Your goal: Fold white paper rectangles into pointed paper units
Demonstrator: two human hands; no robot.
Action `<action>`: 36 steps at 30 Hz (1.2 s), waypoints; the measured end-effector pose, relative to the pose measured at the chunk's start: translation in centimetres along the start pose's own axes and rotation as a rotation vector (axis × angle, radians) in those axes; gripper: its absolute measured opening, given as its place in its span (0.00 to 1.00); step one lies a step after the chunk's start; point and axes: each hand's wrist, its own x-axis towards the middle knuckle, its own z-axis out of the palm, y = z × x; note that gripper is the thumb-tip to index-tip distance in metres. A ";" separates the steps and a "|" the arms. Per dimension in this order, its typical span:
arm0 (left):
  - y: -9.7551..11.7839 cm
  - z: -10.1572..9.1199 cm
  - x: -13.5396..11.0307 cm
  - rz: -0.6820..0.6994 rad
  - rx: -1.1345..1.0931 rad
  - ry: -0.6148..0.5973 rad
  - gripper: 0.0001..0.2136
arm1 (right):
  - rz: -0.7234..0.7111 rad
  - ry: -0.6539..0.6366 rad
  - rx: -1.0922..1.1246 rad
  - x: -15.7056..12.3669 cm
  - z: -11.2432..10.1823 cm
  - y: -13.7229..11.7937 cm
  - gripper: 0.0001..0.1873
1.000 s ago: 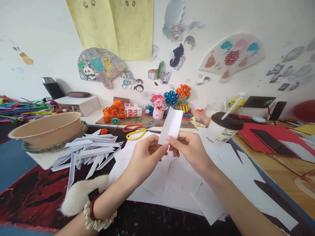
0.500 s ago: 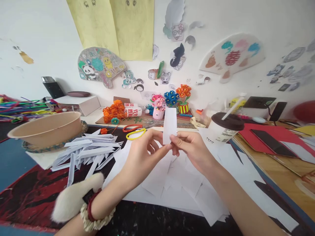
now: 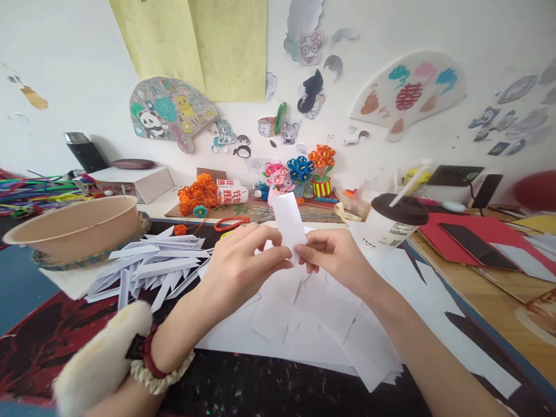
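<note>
A small white paper strip (image 3: 289, 221) stands upright between my hands, tilted a little to the left. My right hand (image 3: 336, 255) pinches its lower right edge, thumb in front and fingers behind. At the lower left edge, my left hand (image 3: 243, 255) has its thumb and forefinger closed on the paper. Beneath both hands lie loose white paper sheets (image 3: 324, 310), spread and overlapping. To the left of my left hand is a heap of folded white paper strips (image 3: 163, 260).
A beige basin (image 3: 78, 229) sits at the left. Behind the hands are red-handled scissors (image 3: 231, 222) and flower crafts (image 3: 300, 169). At the right stand a lidded cup with a straw (image 3: 393, 223) and a dark phone (image 3: 475, 246) on red card (image 3: 443, 223).
The paper strip has tilted to the left and moved slightly left. My left hand has shifted left and turned, its back now showing more. The whole view has shifted slightly.
</note>
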 end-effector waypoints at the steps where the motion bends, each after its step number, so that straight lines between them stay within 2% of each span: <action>1: 0.0 0.0 0.0 -0.018 -0.019 0.003 0.04 | -0.006 -0.002 -0.003 0.0 0.1 0.0 0.17; 14: 0.2 -0.2 0.0 -0.070 -0.019 -0.052 0.08 | 0.011 -0.055 0.074 -0.2 0.3 -0.6 0.18; 19: 1.1 0.2 0.2 -0.237 -0.086 0.014 0.01 | -0.013 -0.038 0.106 -0.2 0.4 -0.4 0.15; 23: 1.7 0.9 0.0 -0.525 -0.128 0.137 0.12 | -0.026 0.005 0.133 -0.1 0.6 -0.4 0.15; 25: 1.8 1.1 0.0 -0.707 -0.192 0.118 0.14 | -0.045 0.026 0.149 0.0 0.7 -0.4 0.14; 27: 1.8 1.3 0.0 -0.828 -0.312 0.028 0.09 | -0.061 0.034 0.162 0.0 0.8 -0.4 0.12; 28: 1.8 1.3 0.0 -0.856 -0.366 -0.020 0.06 | -0.064 0.032 0.167 0.0 0.9 -0.4 0.11; 30: 1.8 1.4 0.1 -0.865 -0.421 -0.073 0.10 | -0.058 0.019 0.177 0.0 1.0 -0.4 0.10; 32: 1.9 1.4 0.1 -0.866 -0.422 -0.063 0.13 | -0.037 -0.002 0.201 -0.1 1.1 -0.4 0.09; 36: 2.2 1.5 0.0 -0.884 -0.401 -0.002 0.13 | 0.012 -0.030 0.252 -0.1 1.4 -0.4 0.10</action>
